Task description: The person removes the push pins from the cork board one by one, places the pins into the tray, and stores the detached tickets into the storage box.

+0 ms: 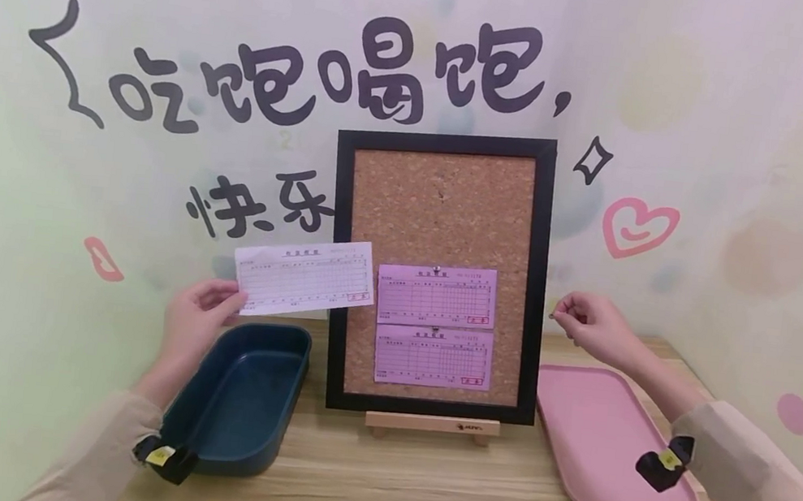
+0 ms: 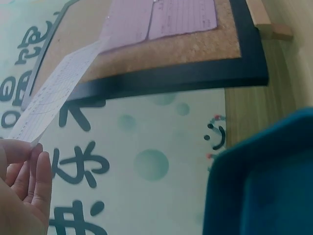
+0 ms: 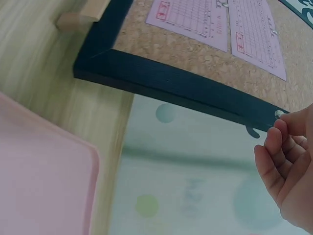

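Pinched between my left thumb and fingers (image 1: 200, 311) is a pale receipt slip (image 1: 305, 277), held by its lower left corner. Its right end overlaps the left frame of the corkboard (image 1: 442, 214) in the head view. Two pink receipt slips, an upper one (image 1: 437, 297) and a lower one (image 1: 432, 360), are pinned one above the other on the cork, each with a tack at its top. Just right of the board, my right hand (image 1: 595, 330) pinches a small metallic thumbtack (image 3: 279, 113) at its fingertips.
The framed board leans on a small wooden easel (image 1: 430, 424) on a wooden table (image 1: 420, 489). A deep dark blue tray (image 1: 238, 405) stands at the left, below my left hand. A shallow pink tray (image 1: 610, 436) lies at the right. Behind is a wall with lettering (image 1: 265, 81).
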The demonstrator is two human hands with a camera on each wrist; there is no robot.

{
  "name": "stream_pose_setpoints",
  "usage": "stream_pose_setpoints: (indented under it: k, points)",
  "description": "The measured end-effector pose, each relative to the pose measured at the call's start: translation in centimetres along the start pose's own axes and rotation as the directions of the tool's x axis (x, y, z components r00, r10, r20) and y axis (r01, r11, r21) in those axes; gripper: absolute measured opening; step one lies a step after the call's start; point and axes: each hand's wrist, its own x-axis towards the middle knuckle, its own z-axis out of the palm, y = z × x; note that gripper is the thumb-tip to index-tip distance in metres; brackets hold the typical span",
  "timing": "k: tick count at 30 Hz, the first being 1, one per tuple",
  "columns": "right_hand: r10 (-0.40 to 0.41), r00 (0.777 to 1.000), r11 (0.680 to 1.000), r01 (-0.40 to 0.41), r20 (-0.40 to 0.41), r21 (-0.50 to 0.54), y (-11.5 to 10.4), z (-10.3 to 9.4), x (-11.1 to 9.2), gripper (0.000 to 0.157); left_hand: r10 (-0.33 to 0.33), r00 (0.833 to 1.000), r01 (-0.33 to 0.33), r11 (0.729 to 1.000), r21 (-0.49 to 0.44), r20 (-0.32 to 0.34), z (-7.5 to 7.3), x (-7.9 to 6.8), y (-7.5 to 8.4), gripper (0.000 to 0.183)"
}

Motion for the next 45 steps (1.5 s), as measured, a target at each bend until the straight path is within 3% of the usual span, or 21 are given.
stream_pose_setpoints:
  k: [2, 5, 6, 8, 9, 11, 14, 15, 17, 19, 22, 29, 38, 45]
  points:
    - [-0.003, 1.0, 1.0, 0.003, -0.002, 0.005, 0.3, 0.0, -0.5, 0.008, -0.075, 0.996, 0.08, 0.991, 0.108, -0.051, 0.3, -2.1, 3.5, 0.028]
    - [-0.004, 1.0, 1.0, 0.004, -0.01, 0.006, 0.6, 0.1, -1.1, 0.007, -0.128, 0.986, 0.145, 0.975, 0.167, -0.107, 0.4, -4.4, 7.1, 0.03]
    - [-0.002, 1.0, 1.0, 0.002, -0.013, 0.004, 0.8, 0.1, -1.3, 0.007, -0.124, 0.986, 0.142, 0.976, 0.164, -0.113, 0.0, -4.7, 6.9, 0.031]
    - [0.006, 1.0, 1.0, -0.006, -0.014, 0.006, 1.2, 0.1, -1.7, 0.007, -0.131, 0.985, 0.145, 0.982, 0.123, -0.113, -1.1, -4.7, 5.7, 0.033]
    - [0.011, 1.0, 1.0, -0.011, -0.015, 0.005, 1.5, 0.2, -1.8, 0.006, -0.106, 0.989, 0.113, 0.991, 0.065, -0.102, -2.0, -4.5, 4.2, 0.031]
    - [0.013, 1.0, 1.0, -0.013, -0.017, 0.008, 2.0, 0.3, -2.2, 0.006, -0.083, 0.991, 0.086, 0.996, 0.019, -0.101, -3.9, -3.9, 0.8, 0.03]
    - [0.003, 1.0, 1.0, -0.002, -0.022, 0.014, 2.9, 0.6, -2.9, 0.005, -0.064, 0.993, 0.058, 0.997, -0.058, -0.1, -7.1, -2.8, -5.7, 0.027]
    - [0.002, 1.0, 1.0, -0.002, -0.028, 0.011, 3.1, 0.7, -3.1, 0.005, -0.063, 0.991, 0.058, 0.997, -0.047, -0.12, -8.0, -2.5, -7.8, 0.027]
    - [0.002, 0.999, 1.0, -0.001, -0.039, 0.005, 3.6, 0.9, -3.5, 0.005, -0.102, 0.982, 0.108, 0.994, 0.029, -0.162, -9.3, -2.4, -10.3, 0.034]
    - [0.006, 0.999, 1.0, -0.006, -0.05, -0.003, 3.9, 1.1, -3.9, 0.006, -0.121, 0.969, 0.132, 0.991, 0.034, -0.214, -10.3, -2.6, -12.3, 0.038]
    - [0.024, 0.999, 1.0, -0.024, -0.046, 0.007, 4.4, 1.4, -4.5, 0.008, -0.169, 0.95, 0.177, 0.984, 0.008, -0.261, -11.1, -3.5, -13.0, 0.041]
    - [0.06, 0.998, 0.997, -0.058, -0.035, 0.051, 5.7, 2.2, -5.8, 0.009, -0.269, 0.92, 0.26, 0.963, -0.068, -0.287, -11.4, -5.9, -12.2, 0.04]
    - [0.097, 0.995, 0.986, -0.095, -0.004, 0.14, 7.5, 3.4, -7.6, 0.011, -0.307, 0.897, 0.316, 0.948, -0.022, -0.317, -10.6, -7.7, -12.2, 0.028]
    - [0.106, 0.994, 0.982, -0.101, -0.018, 0.158, 8.7, 4.2, -8.6, 0.009, -0.347, 0.871, 0.388, 0.92, 0.054, -0.347, -9.9, -9.0, -11.9, 0.026]
